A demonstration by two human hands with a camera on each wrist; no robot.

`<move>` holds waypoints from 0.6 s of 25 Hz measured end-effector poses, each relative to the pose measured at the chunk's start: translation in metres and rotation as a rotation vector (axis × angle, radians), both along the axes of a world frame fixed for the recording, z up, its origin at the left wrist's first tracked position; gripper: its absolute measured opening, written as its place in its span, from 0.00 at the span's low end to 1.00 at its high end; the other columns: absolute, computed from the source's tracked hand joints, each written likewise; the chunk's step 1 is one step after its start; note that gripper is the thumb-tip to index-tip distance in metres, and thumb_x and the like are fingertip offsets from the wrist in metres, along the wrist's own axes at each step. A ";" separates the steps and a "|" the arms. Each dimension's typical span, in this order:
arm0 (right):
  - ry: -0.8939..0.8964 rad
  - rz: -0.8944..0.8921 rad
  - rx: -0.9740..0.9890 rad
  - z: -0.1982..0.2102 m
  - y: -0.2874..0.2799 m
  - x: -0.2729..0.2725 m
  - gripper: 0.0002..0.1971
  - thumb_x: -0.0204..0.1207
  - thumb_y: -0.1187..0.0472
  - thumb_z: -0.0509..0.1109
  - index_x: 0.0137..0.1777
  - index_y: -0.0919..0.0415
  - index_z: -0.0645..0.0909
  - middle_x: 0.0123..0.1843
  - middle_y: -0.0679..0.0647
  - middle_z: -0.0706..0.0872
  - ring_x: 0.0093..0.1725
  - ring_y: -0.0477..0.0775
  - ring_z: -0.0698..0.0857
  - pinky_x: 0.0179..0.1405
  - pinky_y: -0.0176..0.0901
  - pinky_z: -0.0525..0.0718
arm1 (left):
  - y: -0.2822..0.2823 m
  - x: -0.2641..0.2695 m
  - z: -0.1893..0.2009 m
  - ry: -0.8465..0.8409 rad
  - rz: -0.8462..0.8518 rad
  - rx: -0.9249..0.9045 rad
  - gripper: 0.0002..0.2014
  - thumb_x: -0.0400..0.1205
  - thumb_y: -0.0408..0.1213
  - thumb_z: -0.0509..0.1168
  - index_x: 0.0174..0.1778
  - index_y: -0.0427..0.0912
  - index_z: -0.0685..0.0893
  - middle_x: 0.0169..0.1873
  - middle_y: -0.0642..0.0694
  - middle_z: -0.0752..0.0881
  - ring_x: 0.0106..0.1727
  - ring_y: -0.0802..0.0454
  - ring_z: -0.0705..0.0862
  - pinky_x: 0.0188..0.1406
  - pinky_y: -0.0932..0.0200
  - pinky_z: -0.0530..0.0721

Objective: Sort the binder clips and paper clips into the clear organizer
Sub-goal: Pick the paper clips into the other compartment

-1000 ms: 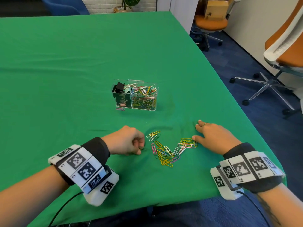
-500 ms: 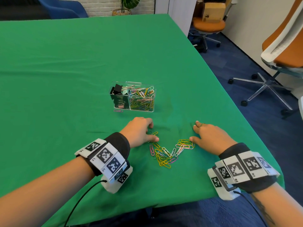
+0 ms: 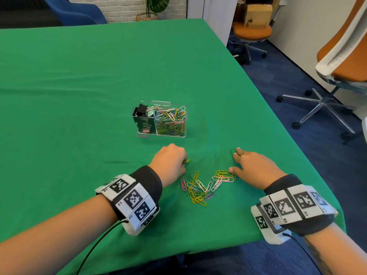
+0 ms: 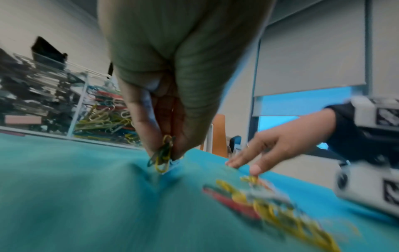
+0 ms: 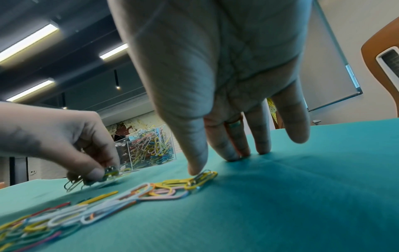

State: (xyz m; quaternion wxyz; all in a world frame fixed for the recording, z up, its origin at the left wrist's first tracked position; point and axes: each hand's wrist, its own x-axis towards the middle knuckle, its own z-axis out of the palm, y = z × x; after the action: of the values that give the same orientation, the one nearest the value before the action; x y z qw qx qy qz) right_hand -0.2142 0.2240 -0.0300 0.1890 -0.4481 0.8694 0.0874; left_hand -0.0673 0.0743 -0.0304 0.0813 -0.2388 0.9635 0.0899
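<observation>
Fingertips (image 4: 151, 145) of the left hand (image 3: 170, 161) are pinched together on a small bunch of paper clips (image 4: 163, 154), green and yellow among them, held just above the green tablecloth (image 3: 79, 86). In the head view only the tips of this bunch show past the knuckles.

Right hand (image 3: 254, 167) lies palm down with its fingers straight and spread, grasping nothing. Its fingertips rest on the cloth. Its thumb (image 5: 194, 153) touches the yellow end of the loose paper clip pile (image 3: 204, 185). A ring (image 3: 244, 152) sits on one finger.

The pile lies on the cloth between the two hands, in a rough band of yellow, pink, white, blue and green clips, thickest at the end nearer the table edge.

Beyond the hands, well apart from them, stands the clear organizer (image 3: 183, 108), upright on the cloth, with two compartments side by side. The left compartment holds black binder clips (image 3: 142, 111); the right compartment is filled nearly to the rim with coloured paper clips. One pink paper clip (image 3: 143, 136) lies on the cloth just in front of the organizer's left compartment.

Both wrists carry bands with black-and-white markers (image 3: 133, 199), each with a trailing cable.

Orange office chairs (image 3: 349, 62) stand on the blue floor to the right of the table.
</observation>
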 end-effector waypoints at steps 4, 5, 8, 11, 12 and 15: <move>-0.007 0.006 -0.016 0.001 0.001 0.000 0.26 0.82 0.49 0.57 0.74 0.64 0.67 0.84 0.56 0.59 0.77 0.58 0.71 0.71 0.50 0.73 | -0.013 0.002 0.025 0.095 0.014 0.084 0.11 0.74 0.31 0.64 0.47 0.38 0.89 0.44 0.37 0.90 0.46 0.42 0.86 0.53 0.56 0.83; -0.009 0.004 -0.020 0.001 0.001 0.000 0.26 0.82 0.49 0.57 0.75 0.64 0.67 0.84 0.55 0.58 0.77 0.57 0.70 0.71 0.49 0.72 | -0.019 0.000 0.037 0.146 0.024 0.105 0.11 0.74 0.31 0.65 0.48 0.38 0.90 0.45 0.38 0.91 0.44 0.47 0.86 0.53 0.62 0.81; -0.011 0.004 -0.026 0.002 0.000 0.001 0.26 0.82 0.49 0.57 0.75 0.63 0.67 0.84 0.55 0.59 0.77 0.57 0.71 0.71 0.49 0.73 | -0.044 -0.014 0.081 0.353 0.087 0.103 0.11 0.74 0.31 0.69 0.52 0.36 0.89 0.45 0.39 0.91 0.40 0.54 0.81 0.45 0.68 0.74; -0.016 0.004 -0.027 0.002 0.001 0.001 0.26 0.82 0.49 0.57 0.75 0.63 0.67 0.84 0.55 0.58 0.77 0.56 0.70 0.72 0.49 0.73 | -0.071 -0.035 0.103 0.373 0.075 0.031 0.12 0.74 0.29 0.68 0.53 0.34 0.88 0.47 0.37 0.90 0.43 0.48 0.84 0.49 0.64 0.78; -0.017 0.004 -0.030 0.003 0.001 0.001 0.26 0.83 0.49 0.57 0.76 0.63 0.66 0.84 0.55 0.58 0.77 0.56 0.70 0.72 0.49 0.73 | -0.077 -0.041 0.103 0.327 0.055 0.012 0.12 0.75 0.28 0.68 0.53 0.34 0.88 0.48 0.36 0.90 0.44 0.47 0.84 0.50 0.62 0.79; -0.018 0.010 -0.031 0.002 0.001 0.001 0.26 0.83 0.49 0.57 0.76 0.63 0.66 0.84 0.55 0.58 0.77 0.57 0.70 0.72 0.50 0.74 | -0.085 -0.050 0.092 0.191 0.015 -0.004 0.12 0.75 0.28 0.69 0.54 0.34 0.87 0.50 0.37 0.90 0.42 0.51 0.81 0.51 0.63 0.78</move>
State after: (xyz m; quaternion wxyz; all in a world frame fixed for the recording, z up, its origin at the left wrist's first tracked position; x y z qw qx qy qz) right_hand -0.2129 0.2249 -0.0276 0.1896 -0.4560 0.8667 0.0706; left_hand -0.1175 -0.0106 0.0617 -0.0122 -0.2362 0.9652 0.1112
